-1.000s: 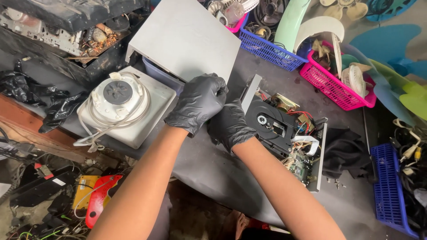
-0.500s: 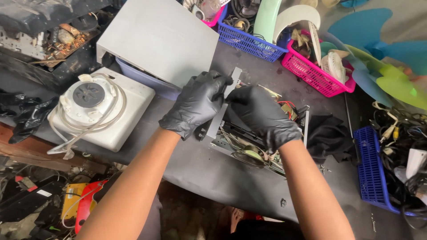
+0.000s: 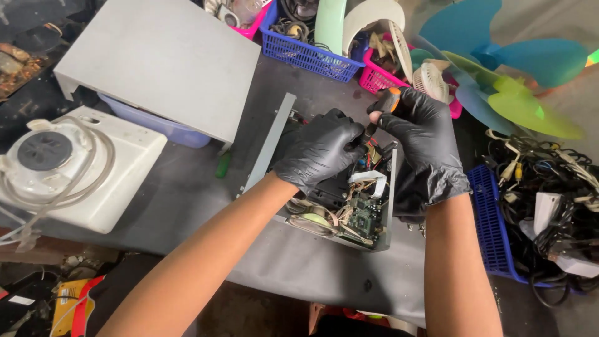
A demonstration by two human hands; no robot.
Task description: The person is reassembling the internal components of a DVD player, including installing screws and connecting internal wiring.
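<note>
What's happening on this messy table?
A person in black gloves works on an opened electronic device with its circuit board and wires exposed. The right hand holds an orange-handled screwdriver pointed down into it, while the left hand rests on the insides. A grey metal cover lies alongside.

Seen from above, two hands in black gloves work over an opened electronic device (image 3: 340,212) on a dark grey table (image 3: 187,187). The left hand (image 3: 318,150) rests on the device's insides, above a green circuit board (image 3: 362,215) and loose wires. The right hand (image 3: 424,140) grips a screwdriver (image 3: 382,109) with an orange and black handle, its tip pointing down into the device. A grey metal cover (image 3: 162,59) lies to the left, with a white appliance (image 3: 65,168) beside it. Blue and pink baskets (image 3: 312,56) and fan blades (image 3: 505,68) sit behind.
</note>
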